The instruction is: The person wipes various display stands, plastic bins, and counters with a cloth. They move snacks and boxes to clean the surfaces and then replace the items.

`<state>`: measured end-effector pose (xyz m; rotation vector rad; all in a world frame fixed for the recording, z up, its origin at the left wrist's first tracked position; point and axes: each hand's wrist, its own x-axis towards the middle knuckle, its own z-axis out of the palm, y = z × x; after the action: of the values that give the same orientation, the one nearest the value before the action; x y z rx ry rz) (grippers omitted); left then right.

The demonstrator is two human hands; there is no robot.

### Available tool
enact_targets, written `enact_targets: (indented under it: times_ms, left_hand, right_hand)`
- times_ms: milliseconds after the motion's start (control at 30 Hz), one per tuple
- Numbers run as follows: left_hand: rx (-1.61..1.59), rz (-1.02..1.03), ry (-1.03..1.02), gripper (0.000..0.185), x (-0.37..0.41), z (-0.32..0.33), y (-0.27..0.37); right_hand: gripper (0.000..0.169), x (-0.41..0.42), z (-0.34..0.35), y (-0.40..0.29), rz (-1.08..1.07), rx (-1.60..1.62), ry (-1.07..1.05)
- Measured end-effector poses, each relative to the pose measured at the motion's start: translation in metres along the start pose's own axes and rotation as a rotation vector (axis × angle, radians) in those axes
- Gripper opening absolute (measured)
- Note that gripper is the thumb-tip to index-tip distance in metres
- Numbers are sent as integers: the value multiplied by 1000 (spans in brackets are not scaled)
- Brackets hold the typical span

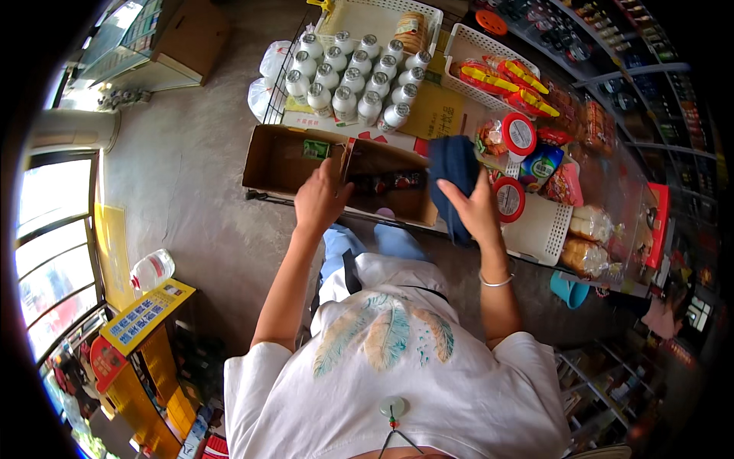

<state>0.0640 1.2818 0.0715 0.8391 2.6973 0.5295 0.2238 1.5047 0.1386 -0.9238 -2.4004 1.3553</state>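
My right hand (473, 209) grips a folded dark-blue cloth (455, 178), thumb lying over its near side. The cloth hangs at the right end of an open cardboard box (421, 211). My left hand (321, 198) holds nothing; its thumb and index finger are apart, above the front edge where this box meets a second cardboard box (269, 155). Inside the left box lies a small green packet (316, 149). Dark packaging with red marks (395, 182) rests in the right box, partly in shadow.
Behind the boxes stand rows of white capped bottles (344, 103). White perforated baskets (536, 226) hold or border packaged snacks, near red-lidded jars (519, 135) and bagged bread (588, 224). A water jug (152, 269) and yellow stand (148, 315) are at left; a teal bucket (569, 290) sits right.
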Motion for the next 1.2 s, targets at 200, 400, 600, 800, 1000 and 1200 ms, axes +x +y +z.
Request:
enact_targets:
  times_ms: [200, 400, 600, 800, 1000, 1200]
  left_hand:
    - [108, 188, -291, 18, 27, 27, -20]
    - [47, 98, -243, 22, 29, 25, -15]
    - [-29, 72, -220, 31, 29, 22, -13]
    - [-2, 27, -235, 34, 29, 13, -11]
    - [-42, 11, -196, 38, 25, 22, -17]
    - [-47, 9, -201, 39, 29, 21, -12]
  right_hand:
    - [73, 24, 119, -56, -270, -105, 7]
    - [51, 52, 90, -35, -90, -370, -186]
    - [49, 178, 39, -85, -377, -567, 78]
    - [65, 237, 112, -10, -419, -809, 0]
    - [53, 249, 79, -50, -747, -328, 68]
    - [65, 213, 135, -17, -822, -668, -8]
